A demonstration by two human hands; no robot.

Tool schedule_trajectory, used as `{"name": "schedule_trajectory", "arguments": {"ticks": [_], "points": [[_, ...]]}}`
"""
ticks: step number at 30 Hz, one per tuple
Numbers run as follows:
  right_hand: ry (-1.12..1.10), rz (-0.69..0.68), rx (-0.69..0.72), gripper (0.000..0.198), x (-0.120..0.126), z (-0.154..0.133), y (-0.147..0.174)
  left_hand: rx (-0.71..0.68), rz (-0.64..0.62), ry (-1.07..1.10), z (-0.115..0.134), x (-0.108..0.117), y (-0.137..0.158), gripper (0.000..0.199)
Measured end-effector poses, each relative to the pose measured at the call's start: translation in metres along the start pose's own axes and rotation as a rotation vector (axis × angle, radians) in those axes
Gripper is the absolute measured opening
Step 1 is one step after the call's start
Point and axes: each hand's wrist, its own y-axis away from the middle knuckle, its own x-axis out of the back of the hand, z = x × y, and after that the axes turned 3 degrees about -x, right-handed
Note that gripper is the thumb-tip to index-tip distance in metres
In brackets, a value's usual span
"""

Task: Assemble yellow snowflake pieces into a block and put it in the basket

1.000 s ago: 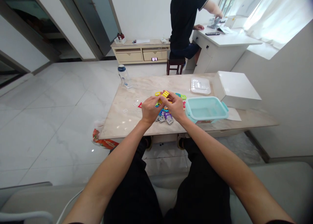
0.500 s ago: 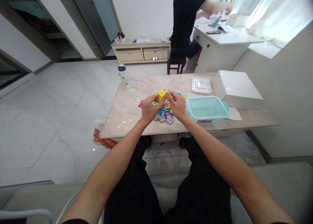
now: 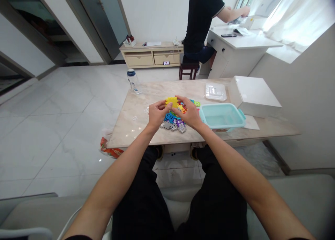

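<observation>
Between my two hands is a yellow plastic building block [image 3: 171,102] with notched edges, held up over the table. My left hand [image 3: 157,115] pinches its left side, the thumb across the near face. At the right edge, the fingers and thumb of my right hand [image 3: 190,113] close around the block. Below them lies a pile of interlocking building pieces [image 3: 171,118] in blue, purple, red, grey and green, several with white window frames [image 3: 181,129]. My hands hide part of the pile.
Right of the pile stands a light-blue plastic bin [image 3: 222,116], beside a white box [image 3: 256,93]. Behind are a clear plastic lid [image 3: 215,91] and, at the far left, a water bottle [image 3: 134,82]. A small white frame [image 3: 134,118] lies left. Another person [image 3: 202,20] sits at a white desk [image 3: 246,39].
The yellow block has turned so a flat face shows toward me, and my hands have shifted slightly left. The person at the desk has moved their arms.
</observation>
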Motion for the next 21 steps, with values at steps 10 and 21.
{"name": "schedule_trajectory", "arguments": {"ticks": [10,21], "points": [[0.276,-0.096,0.205,0.049,0.0,0.01,0.0,0.174,-0.081,-0.047,-0.018,0.011,0.0,0.051],[0.469,-0.144,0.131,0.036,-0.018,0.022,0.008,0.259,-0.134,-0.13,-0.029,0.015,0.006,0.034]]}}
